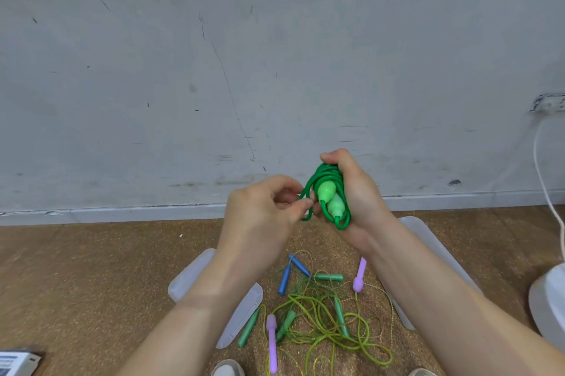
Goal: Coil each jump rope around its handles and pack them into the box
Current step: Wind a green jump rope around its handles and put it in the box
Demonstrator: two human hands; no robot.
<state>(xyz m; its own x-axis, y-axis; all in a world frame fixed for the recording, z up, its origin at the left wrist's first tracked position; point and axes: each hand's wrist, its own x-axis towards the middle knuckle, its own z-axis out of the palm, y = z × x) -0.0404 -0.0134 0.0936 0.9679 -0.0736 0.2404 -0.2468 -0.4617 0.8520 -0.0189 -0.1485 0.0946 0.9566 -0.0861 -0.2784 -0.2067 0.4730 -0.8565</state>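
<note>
Head view, item held mid-air in front of the wall: green jump rope [326,175], smooth glossy cord wound lengthwise round its two pale green bulb-shaped handles [331,200], which lay side by side. The right hand [357,192] had its fingers wrapped fully round the bundle, likely to stop the springy coils from loosening. The left hand [263,213], fingers curled, pinched a loose loop at the bundle's left edge, probably to tuck in the last turn. Below, near the person, uncoiled ropes lay tangled on the brown speckled floor [91,284]: thin yellow-green cord [321,323], blue tapered handles [286,278] and a purple handle [271,342]. The left translucent tray [195,274] and right translucent tray [434,247] flanked the heap; which was box and which lid was unclear.
</note>
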